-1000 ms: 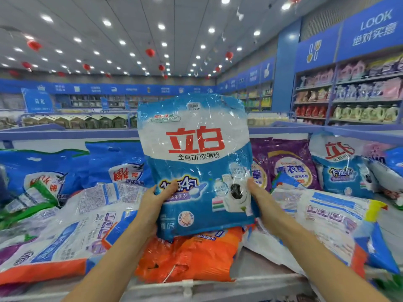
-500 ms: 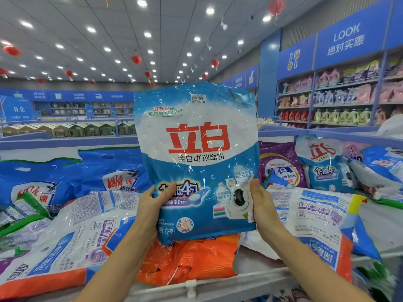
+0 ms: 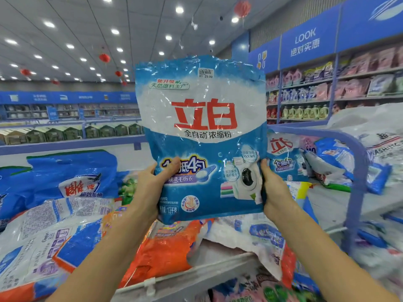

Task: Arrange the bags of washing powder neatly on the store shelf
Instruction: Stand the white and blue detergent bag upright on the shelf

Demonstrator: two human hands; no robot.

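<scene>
Lifted higher and carried rightward since the earlier frames: blue-and-white bag (image 3: 202,136), with a blue rail (image 3: 357,171) newly in sight beyond the right hand (image 3: 274,192). Held upright, label forward, clear of the shelf (image 3: 196,277). Gripped at the lower left edge by the left hand (image 3: 152,188), thumb pressed across the front, fingers hidden behind; gripped at the lower right edge by the right hand, curled round the side. Not yet placed.

Below the hands, lying flat and overlapping: an orange bag (image 3: 165,247) and a white printed bag (image 3: 43,225). Left of the left hand, leaning at the back: a large blue bag (image 3: 72,177). Just past the right hand, standing upright: a matching bag (image 3: 285,162), judged the likely neighbour. Further right, heaped untidily: more bags.

Judged early in the task: one bag in hand, most of the shelf yet to sort.
</scene>
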